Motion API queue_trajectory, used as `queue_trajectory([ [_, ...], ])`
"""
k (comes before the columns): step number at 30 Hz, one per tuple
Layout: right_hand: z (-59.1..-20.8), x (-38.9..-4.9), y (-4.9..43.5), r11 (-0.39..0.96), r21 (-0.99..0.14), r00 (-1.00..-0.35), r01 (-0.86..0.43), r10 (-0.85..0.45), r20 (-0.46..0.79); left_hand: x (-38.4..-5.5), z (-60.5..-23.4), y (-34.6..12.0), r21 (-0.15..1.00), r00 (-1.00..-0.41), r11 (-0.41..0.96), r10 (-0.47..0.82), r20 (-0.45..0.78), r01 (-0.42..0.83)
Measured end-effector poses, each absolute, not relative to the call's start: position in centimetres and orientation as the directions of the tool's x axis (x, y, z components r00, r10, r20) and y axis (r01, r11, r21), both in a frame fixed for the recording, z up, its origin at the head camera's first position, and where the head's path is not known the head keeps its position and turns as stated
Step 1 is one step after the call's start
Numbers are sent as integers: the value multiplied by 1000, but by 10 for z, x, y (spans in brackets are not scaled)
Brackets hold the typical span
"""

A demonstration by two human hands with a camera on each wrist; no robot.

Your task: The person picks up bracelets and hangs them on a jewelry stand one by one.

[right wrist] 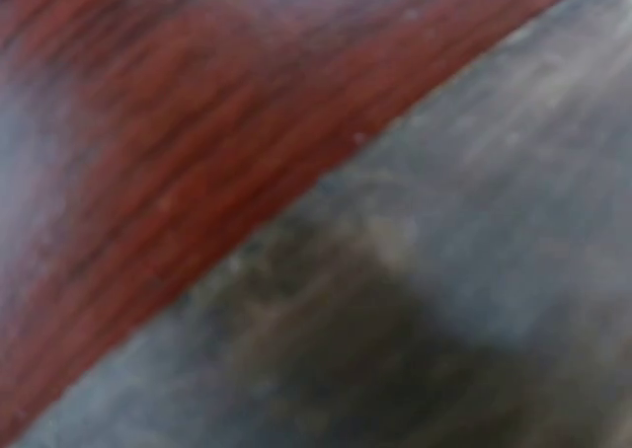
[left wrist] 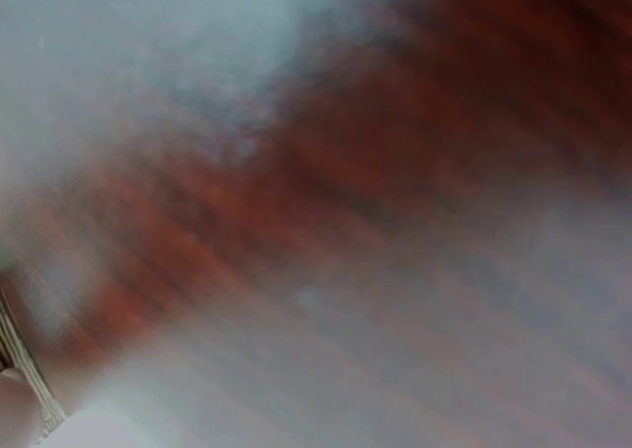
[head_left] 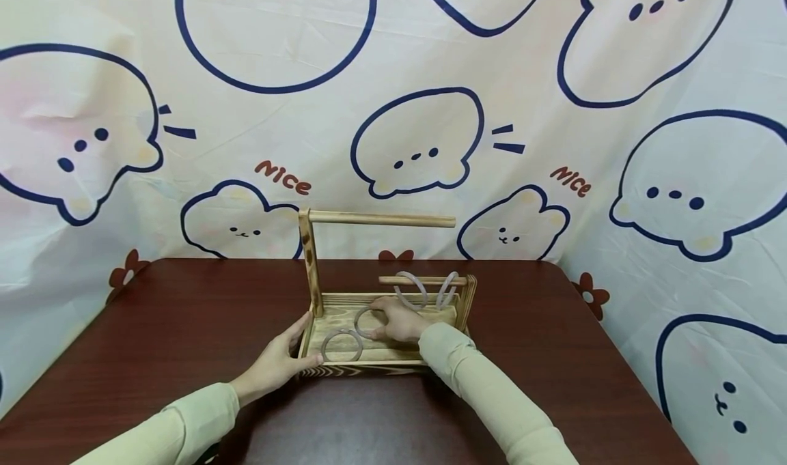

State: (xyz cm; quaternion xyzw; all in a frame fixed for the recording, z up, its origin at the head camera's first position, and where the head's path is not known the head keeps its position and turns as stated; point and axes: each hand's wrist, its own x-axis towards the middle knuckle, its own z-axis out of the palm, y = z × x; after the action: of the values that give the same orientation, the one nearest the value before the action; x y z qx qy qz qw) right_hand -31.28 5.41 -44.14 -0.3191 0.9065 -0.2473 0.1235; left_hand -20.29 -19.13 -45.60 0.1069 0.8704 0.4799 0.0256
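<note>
A wooden jewelry stand (head_left: 393,363) with a shallow tray base stands on the table. My left hand (head_left: 277,366) holds its front left corner, thumb on the front rim and fingers along the left side. Over the tray, my right hand (head_left: 398,321) pinches a pale translucent bangle (head_left: 356,320) by its right side. A second bangle (head_left: 324,345) lies in the tray, nearer the front left corner. Two more bangles, one to the left (head_left: 424,293) and one to the right (head_left: 440,296), hang on the stand's short bar.
A long upper bar (head_left: 381,218) juts rightward from the tall left post (head_left: 311,267), above the tray. The dark red-brown table (head_left: 184,335) reaches back to a cartoon-printed cloth (head_left: 418,55). Both wrist views are mostly blurred tabletop.
</note>
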Motion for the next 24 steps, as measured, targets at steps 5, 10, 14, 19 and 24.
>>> queue_trajectory([
  [5,-443,-314,54,674,-536,-775,-509,-629,-55,-203,-456,-192,840,-977,519,206,57,158],
  [10,-451,-316,51,662,-511,-753,-548,-656,-42,-204,-457,-192,839,-976,520,209,54,158],
  [14,-453,-317,50,653,-505,-736,-564,-675,-51,-204,-456,-191,844,-976,515,211,43,148],
  [19,-456,-320,50,678,-476,-754,-561,-656,-46,-204,-455,-191,845,-976,513,214,48,154],
  [24,-457,-321,50,681,-488,-754,-546,-653,-68,-203,-455,-191,845,-977,514,207,50,152],
])
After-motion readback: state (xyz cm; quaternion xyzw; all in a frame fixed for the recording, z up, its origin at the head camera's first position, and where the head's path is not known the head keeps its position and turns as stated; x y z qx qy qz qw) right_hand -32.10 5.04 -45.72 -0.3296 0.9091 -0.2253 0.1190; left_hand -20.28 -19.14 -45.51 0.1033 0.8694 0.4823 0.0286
